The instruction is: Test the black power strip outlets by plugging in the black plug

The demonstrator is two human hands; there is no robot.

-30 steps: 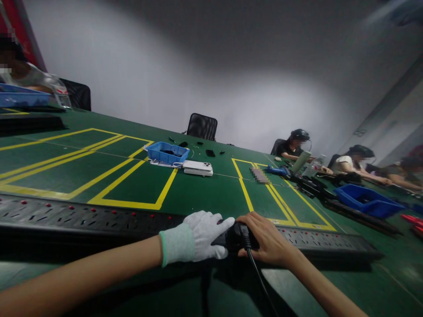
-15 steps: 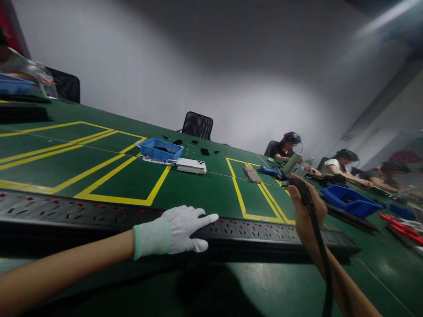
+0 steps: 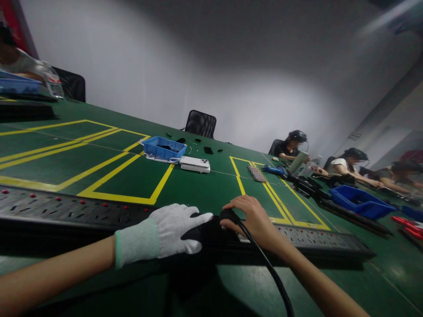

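Note:
My left hand (image 3: 175, 229), in a white glove, lies flat on the long black power strip (image 3: 66, 211) that runs across the near edge of the green table (image 3: 198, 187). Its fingers are stretched out towards the right. My bare right hand (image 3: 254, 220) is closed on a black plug (image 3: 228, 215) and holds it down against the strip, just right of the gloved fingertips. The plug's black cable (image 3: 267, 266) trails down along my right forearm and off the bottom of the view.
A blue tray (image 3: 164, 148) and a white phone-like device (image 3: 194, 164) lie further back between yellow floor-tape lines. Small dark parts sit behind them. Other people work at the far right beside a blue bin (image 3: 358, 201). Black chairs (image 3: 200, 124) stand behind the table.
My right hand, which had lifted the plug up and to the right, has come back down to the strip beside my left hand. The left hand stayed on the strip.

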